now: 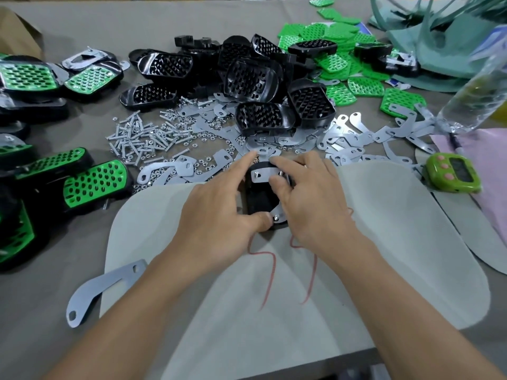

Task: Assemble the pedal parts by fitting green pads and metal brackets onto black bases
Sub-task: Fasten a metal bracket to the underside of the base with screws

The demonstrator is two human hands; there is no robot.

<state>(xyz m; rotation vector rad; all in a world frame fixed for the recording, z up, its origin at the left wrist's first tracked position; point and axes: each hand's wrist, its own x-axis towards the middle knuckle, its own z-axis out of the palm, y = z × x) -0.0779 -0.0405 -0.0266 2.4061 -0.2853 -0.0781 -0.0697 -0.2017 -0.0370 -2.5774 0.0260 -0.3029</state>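
On my feed the black bases (252, 78) look like glossy plastic, the green pads (340, 63) duller plastic. Brackets (108, 286) are matt grey sheet metal, screws (137, 138) shinier. Table cover (82, 23): matt cloth.

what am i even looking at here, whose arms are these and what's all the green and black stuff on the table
There is no machine here. A person is working with bare hands, and the single picture comes from a camera worn on their head, looking forward and down.

The left hand and right hand together hold one black base over a pale mat. A metal bracket lies across the base, and the right hand presses on it.

Beyond the hands lie a heap of empty black bases, loose green pads, flat metal brackets and a scatter of screws. On the left sit pedals already fitted with green pads. A small green timer lies at the right.
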